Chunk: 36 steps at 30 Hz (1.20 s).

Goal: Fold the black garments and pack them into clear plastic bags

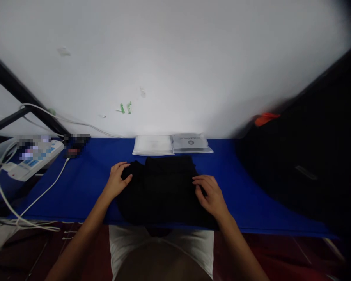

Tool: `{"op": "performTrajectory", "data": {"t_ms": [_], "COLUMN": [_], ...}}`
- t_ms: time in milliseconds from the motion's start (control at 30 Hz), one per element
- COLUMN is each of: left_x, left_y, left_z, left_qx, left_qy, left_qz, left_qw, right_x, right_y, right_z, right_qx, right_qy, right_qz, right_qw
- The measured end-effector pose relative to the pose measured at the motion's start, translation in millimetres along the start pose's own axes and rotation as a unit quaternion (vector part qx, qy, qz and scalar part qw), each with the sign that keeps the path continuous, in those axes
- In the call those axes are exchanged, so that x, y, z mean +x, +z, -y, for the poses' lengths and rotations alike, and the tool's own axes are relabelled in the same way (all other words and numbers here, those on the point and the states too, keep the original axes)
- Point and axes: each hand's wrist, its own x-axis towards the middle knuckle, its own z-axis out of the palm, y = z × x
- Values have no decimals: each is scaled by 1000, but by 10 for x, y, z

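A black garment (166, 191), partly folded, lies in front of me on the blue tabletop (84, 191). Its dark folds are hard to make out, so its exact kind cannot be told. At its left edge rests my left hand (119, 180), thumb and fingers apart, fingertips touching the cloth. My right hand (212, 194) is at the right edge, fingers slightly bent and apart from the thumb, also against the cloth. Just behind the garment lie flat plastic packets: a white one (153, 145) and a grey one (190, 143) with dark print.
A large black mass (292, 164) with an orange bit (266, 118) takes up the right side. On the left are a white power strip (36, 162), a dark device (76, 144) and loose white cables (48, 190). A white wall (175, 70) rises behind the table.
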Motion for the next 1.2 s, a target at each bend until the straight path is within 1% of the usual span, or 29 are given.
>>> {"op": "performTrajectory", "data": {"t_ms": [133,333,400,500,600,667,767,867,967,1100,1200], "left_x": [-31,-61,-65,-116,-236,-338,-470,-534,-534,-518,-518], "left_y": [-8,-8,-51,-167,-277,-319,-339,-334,-310,-271,-260], "left_z": [19,-4,-28,-97,-143,-142,-124,-127,-148,-139,-115], "left_qx": [4,4,-9,-43,-70,-72,-65,-61,-51,-25,-7], "left_qy": [51,57,72,105,131,138,139,125,98,55,45], "left_qz": [-19,-28,-32,-23,-2,4,22,38,34,54,67], "left_qw": [998,998,997,993,989,988,988,990,993,997,997], "right_x": [-56,-88,-91,-101,-110,-112,-115,-121,-123,-116,-113], "right_y": [22,36,44,57,66,70,73,75,73,67,69], "right_z": [-14,-48,-61,-86,-106,-113,-122,-133,-137,-126,-122], "right_qx": [4,3,1,-3,-6,-7,-7,-7,-8,-5,-3], "right_qy": [27,55,63,75,76,78,85,88,86,90,93], "right_qz": [-11,-21,-18,-12,-13,-15,-11,-5,-6,-7,-8], "right_qw": [1000,998,998,997,997,997,996,996,996,996,996]}}
